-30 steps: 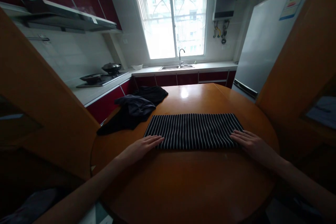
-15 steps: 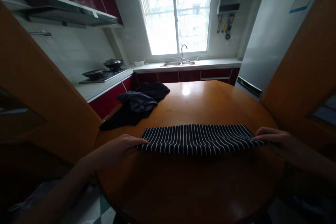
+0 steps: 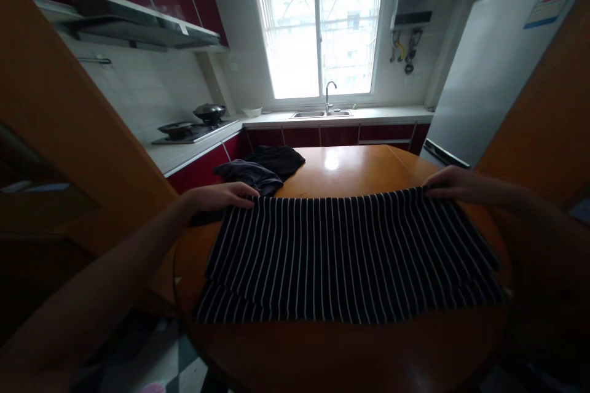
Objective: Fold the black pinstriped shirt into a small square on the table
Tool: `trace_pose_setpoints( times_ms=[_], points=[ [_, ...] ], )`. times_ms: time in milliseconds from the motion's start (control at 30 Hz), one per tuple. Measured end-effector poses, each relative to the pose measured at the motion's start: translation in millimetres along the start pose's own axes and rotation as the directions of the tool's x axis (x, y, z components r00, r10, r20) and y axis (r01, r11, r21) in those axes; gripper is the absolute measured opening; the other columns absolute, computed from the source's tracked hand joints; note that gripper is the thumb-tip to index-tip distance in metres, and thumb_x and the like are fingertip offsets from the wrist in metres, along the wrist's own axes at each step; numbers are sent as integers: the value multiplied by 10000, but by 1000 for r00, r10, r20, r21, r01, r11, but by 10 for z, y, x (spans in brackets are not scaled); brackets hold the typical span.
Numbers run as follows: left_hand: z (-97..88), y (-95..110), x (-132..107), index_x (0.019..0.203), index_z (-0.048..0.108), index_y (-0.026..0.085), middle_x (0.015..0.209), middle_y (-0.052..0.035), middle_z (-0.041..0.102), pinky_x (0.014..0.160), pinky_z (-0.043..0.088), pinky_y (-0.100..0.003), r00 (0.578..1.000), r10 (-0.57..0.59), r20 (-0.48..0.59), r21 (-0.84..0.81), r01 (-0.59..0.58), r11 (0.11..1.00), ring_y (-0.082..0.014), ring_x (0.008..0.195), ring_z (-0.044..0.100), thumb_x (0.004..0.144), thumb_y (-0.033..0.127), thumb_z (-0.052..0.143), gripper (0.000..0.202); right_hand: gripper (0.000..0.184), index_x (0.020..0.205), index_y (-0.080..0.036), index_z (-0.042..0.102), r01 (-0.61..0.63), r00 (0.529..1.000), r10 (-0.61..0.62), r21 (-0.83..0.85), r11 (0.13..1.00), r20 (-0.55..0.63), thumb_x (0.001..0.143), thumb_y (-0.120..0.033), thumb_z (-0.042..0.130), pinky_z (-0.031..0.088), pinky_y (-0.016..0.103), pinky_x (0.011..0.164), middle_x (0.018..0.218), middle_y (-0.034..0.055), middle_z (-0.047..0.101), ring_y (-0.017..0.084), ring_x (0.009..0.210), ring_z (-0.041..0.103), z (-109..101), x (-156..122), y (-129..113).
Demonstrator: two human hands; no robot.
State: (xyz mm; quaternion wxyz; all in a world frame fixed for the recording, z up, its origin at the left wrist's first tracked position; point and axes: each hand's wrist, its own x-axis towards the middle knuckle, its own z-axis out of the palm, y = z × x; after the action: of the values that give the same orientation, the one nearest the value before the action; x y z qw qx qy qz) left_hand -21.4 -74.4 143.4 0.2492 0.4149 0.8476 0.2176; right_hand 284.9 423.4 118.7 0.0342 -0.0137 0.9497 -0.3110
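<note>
A black cloth with white stripes [image 3: 341,258], folded in layers, hangs spread between my hands over the front of the round wooden table [image 3: 350,353]. My left hand [image 3: 225,195] pinches its upper left corner between thumb and fingers. At the upper right, my right hand [image 3: 445,183] grips the same top edge. The stripes run from the held edge down towards me, and the lower layers show below the upper one. Whether the bottom edge rests on the wood I cannot tell.
Dark crumpled clothes [image 3: 271,163] lie at the table's far left, partly behind my left hand. Beyond stand a counter with a sink [image 3: 318,114], a stove [image 3: 198,132] with two pans, and a fridge [image 3: 479,73] at the right.
Both hands have risen and moved away from me, lifting the striped cloth's edge. A narrow strip before, the cloth now shows as a wide hanging panel. The camera view has shifted slightly.
</note>
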Motion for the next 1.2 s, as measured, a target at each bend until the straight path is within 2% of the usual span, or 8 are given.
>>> trace_pose_setpoints(
  times_ms=[67, 267, 433, 600, 767, 867, 967, 1200],
  points=[
    [141, -262, 304, 945, 753, 154, 932, -73, 735, 756, 534, -309, 979, -36, 200, -194, 75, 978, -227, 837, 669, 734, 472, 743, 381, 516, 846, -105, 748, -71, 997, 70, 29, 997, 19, 814, -598, 600, 434, 245, 597, 718, 47, 685, 134, 633, 579, 197, 328, 228],
    [373, -843, 847, 860, 744, 163, 821, -41, 713, 720, 497, -288, 958, -84, 276, -238, 153, 959, -202, 748, 629, 665, 568, 786, 452, 539, 690, -128, 689, -95, 994, 97, 63, 993, -39, 725, -663, 634, 378, 266, 557, 588, -5, 554, 126, 571, 459, 707, 929, 832],
    [283, -921, 1049, 832, 727, 154, 765, -25, 681, 693, 465, -269, 984, -55, 170, -152, 81, 985, -181, 706, 591, 703, 592, 741, 457, 523, 703, -119, 691, -134, 987, 133, -15, 991, -85, 749, -635, 620, 388, 266, 582, 610, 2, 569, 131, 595, 480, 604, 1092, 927],
    [228, -769, 1166, 976, 719, 154, 905, -63, 716, 780, 475, -279, 998, -54, 22, 222, 47, 974, -229, 854, 632, 800, 485, 665, 379, 432, 980, -103, 743, -318, 940, 275, -231, 919, -200, 856, -488, 592, 477, 337, 787, 940, 127, 719, 255, 899, 631, 674, 1240, 765],
    [969, -170, 1124, 1405, 498, 91, 1392, -194, 560, 1073, 365, -394, 935, 200, -293, 466, -43, 884, -300, 1288, 511, 1002, 357, 387, 495, 550, 1430, -106, 501, -260, 911, 95, -383, 886, -400, 973, -402, 425, 326, 453, 1109, 1472, 202, 487, 321, 1367, 419, 1349, 1341, 172],
    [1700, 217, 1182, 1515, 361, 99, 1552, -166, 404, 1177, 254, -399, 889, 415, -194, 513, -269, 815, -258, 1442, 354, 1044, 372, 274, 552, 594, 1526, -134, 371, -83, 962, -27, -385, 919, -271, 1003, -413, 338, 192, 466, 1192, 1611, 144, 304, 290, 1487, 242, 1883, 1402, -267],
    [2201, 363, 1279, 1560, 280, 118, 1617, -145, 287, 1205, 194, -472, 906, 373, -202, 525, -221, 822, -261, 1504, 226, 1041, 343, 250, 566, 611, 1565, -132, 282, -86, 979, 12, -362, 928, -202, 1000, -362, 307, 119, 508, 1206, 1647, 126, 198, 279, 1520, 151, 2258, 1441, -508],
    [2191, 89, 1204, 1583, 252, 180, 1645, -93, 205, 1221, 122, -502, 920, 302, -250, 521, -135, 843, -268, 1527, 135, 1041, 524, 237, 642, 651, 1568, -169, 289, -162, 968, 78, -353, 921, -239, 1009, -502, 282, 83, 507, 1214, 1646, 111, 194, 248, 1523, 144, 2300, 1365, -429]
  ],
)
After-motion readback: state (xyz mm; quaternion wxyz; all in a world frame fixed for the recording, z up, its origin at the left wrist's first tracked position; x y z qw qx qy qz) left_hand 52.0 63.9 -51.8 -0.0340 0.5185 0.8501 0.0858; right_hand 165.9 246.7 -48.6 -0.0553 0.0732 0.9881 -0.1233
